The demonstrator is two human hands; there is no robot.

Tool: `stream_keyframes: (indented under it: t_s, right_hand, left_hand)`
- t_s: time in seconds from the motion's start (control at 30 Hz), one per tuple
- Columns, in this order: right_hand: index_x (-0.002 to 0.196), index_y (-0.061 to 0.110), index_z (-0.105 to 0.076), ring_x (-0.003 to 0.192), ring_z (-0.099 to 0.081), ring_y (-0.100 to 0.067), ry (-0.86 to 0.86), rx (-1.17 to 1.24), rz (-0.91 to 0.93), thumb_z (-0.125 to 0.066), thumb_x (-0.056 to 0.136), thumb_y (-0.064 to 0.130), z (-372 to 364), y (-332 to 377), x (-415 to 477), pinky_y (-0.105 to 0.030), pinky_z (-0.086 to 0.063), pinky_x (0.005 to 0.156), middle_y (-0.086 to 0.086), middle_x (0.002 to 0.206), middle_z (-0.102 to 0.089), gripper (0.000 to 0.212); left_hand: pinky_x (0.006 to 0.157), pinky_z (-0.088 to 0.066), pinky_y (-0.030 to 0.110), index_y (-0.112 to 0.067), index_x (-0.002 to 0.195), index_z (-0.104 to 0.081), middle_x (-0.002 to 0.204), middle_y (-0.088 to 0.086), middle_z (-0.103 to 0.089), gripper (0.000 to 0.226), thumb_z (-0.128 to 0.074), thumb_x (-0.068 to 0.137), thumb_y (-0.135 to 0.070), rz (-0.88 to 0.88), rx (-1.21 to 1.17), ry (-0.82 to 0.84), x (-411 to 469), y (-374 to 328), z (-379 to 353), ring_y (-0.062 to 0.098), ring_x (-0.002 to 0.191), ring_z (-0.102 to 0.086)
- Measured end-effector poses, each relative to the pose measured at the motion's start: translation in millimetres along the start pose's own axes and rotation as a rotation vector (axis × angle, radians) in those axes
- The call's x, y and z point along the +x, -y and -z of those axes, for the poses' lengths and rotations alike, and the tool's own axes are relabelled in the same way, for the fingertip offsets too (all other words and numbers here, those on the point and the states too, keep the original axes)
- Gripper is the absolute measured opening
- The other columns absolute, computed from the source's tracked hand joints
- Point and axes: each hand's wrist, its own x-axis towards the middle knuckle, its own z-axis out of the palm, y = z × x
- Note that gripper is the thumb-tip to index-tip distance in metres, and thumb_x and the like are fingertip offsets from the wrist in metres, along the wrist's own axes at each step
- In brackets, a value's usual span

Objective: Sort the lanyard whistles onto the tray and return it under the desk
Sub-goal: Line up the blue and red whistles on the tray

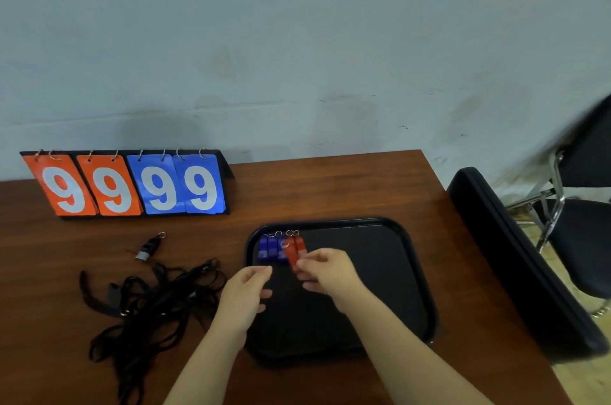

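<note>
Left hand (246,289) hovers at the left rim of the black tray (363,256), fingers loosely curled, apparently empty. Right hand (327,272) pinches the near end of an orange whistle (291,254). Its long axis runs near-to-far, ring farthest, closing the row beside the blue whistles (271,247) in the tray's far-left corner. A black whistle (147,249) remains on the desk (330,186) well left, nearer the left hand.

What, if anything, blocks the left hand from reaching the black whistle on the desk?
Probably nothing, so yes. The left hand looks free, and the black whistle lies uncovered on the desk to its left; the tangled lanyards lie beside it, not over it.
</note>
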Motion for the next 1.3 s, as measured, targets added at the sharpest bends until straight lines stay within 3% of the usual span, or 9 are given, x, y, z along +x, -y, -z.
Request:
stream_keyframes:
  t_s: [0.13, 0.3, 0.5, 0.77, 0.93, 1.07, 1.2, 1.3]
  right_hand:
    - [0.098, 0.017, -0.064, 0.09, -0.067, -0.013, -0.234, 0.232, -0.006, -0.065, 0.091, 0.014, 15.1, 9.3, 31.1, -0.026, -0.054, 0.068, -0.002, 0.099, -0.069, 0.008]
    - [0.092, 0.018, -0.063, 0.083, -0.065, -0.009, -0.336, 0.051, -0.053, -0.063, 0.092, 0.013, 20.4, -2.4, 53.4, -0.024, -0.054, 0.069, 0.001, 0.093, -0.068, 0.005]
    - [0.084, 0.022, -0.063, 0.082, -0.064, -0.009, -0.341, -0.121, -0.072, -0.066, 0.09, 0.016, 16.6, -7.7, 63.8, -0.032, -0.057, 0.082, 0.002, 0.089, -0.066, 0.009]
    - [0.096, 0.021, -0.067, 0.08, -0.061, -0.01, -0.311, -0.216, -0.07, -0.069, 0.089, 0.022, 13.0, -6.4, 63.1, -0.023, -0.048, 0.063, 0.001, 0.09, -0.066, 0.007]
    - [0.089, 0.023, -0.064, 0.081, -0.062, -0.009, -0.294, -0.248, -0.067, -0.068, 0.089, 0.022, 14.1, -6.7, 65.0, -0.026, -0.053, 0.072, 0.001, 0.09, -0.066, 0.004]
    - [0.088, 0.023, -0.064, 0.08, -0.062, -0.01, -0.28, -0.258, -0.057, -0.067, 0.09, 0.021, 15.8, -6.7, 66.0, -0.025, -0.053, 0.07, 0.001, 0.089, -0.065, 0.004]
    - [0.099, 0.02, -0.065, 0.078, -0.061, -0.009, -0.313, -0.296, -0.031, -0.065, 0.092, 0.024, 15.8, -8.0, 65.3, -0.026, -0.052, 0.07, 0.003, 0.088, -0.063, 0.008]
    - [0.105, 0.02, -0.062, 0.075, -0.055, -0.004, -0.384, -0.433, 0.103, -0.058, 0.095, 0.025, 11.9, -9.2, 59.8, -0.021, -0.043, 0.064, 0.009, 0.084, -0.058, 0.011]
  left_hand:
    - [0.08, -0.048, 0.034, -0.027, 0.096, -0.059, 0.106, -0.002, -0.063, 0.004, -0.055, 0.096, -0.027, 0.078, -0.041, -0.023, 4.7, 5.7, 6.8, 0.017, 0.096, -0.06]
    - [0.072, -0.047, 0.031, -0.025, 0.098, -0.061, 0.106, -0.001, -0.064, 0.007, -0.056, 0.095, -0.028, 0.11, -0.049, -0.03, 6.9, 12.4, 15.1, 0.016, 0.095, -0.061]
    - [0.08, -0.048, 0.034, -0.024, 0.103, -0.062, 0.108, 0.0, -0.063, 0.012, -0.055, 0.095, -0.028, 0.132, -0.047, -0.037, 8.7, 15.0, 18.9, 0.017, 0.097, -0.06]
    - [0.08, -0.047, 0.034, -0.021, 0.108, -0.062, 0.108, 0.0, -0.063, 0.018, -0.055, 0.095, -0.029, 0.124, -0.052, -0.036, 10.7, 13.3, 20.4, 0.017, 0.099, -0.06]
    - [0.08, -0.047, 0.034, -0.021, 0.109, -0.062, 0.109, 0.0, -0.063, 0.018, -0.055, 0.095, -0.028, 0.134, -0.048, -0.036, 10.9, 12.0, 18.6, 0.017, 0.098, -0.06]
    - [0.082, -0.046, 0.034, -0.026, 0.097, -0.06, 0.108, -0.002, -0.062, 0.006, -0.055, 0.095, -0.028, 0.128, -0.017, -0.038, 11.0, 11.6, 17.6, 0.016, 0.098, -0.059]
    - [0.083, -0.047, 0.034, -0.027, 0.096, -0.06, 0.106, -0.002, -0.062, 0.006, -0.054, 0.095, -0.028, 0.106, -0.008, -0.037, 13.9, 14.8, 20.0, 0.016, 0.098, -0.059]
    - [0.076, -0.047, 0.031, -0.022, 0.095, -0.064, 0.097, 0.003, -0.064, 0.01, -0.054, 0.096, -0.025, 0.084, 0.052, -0.044, 15.2, 17.6, 22.1, 0.018, 0.09, -0.062]
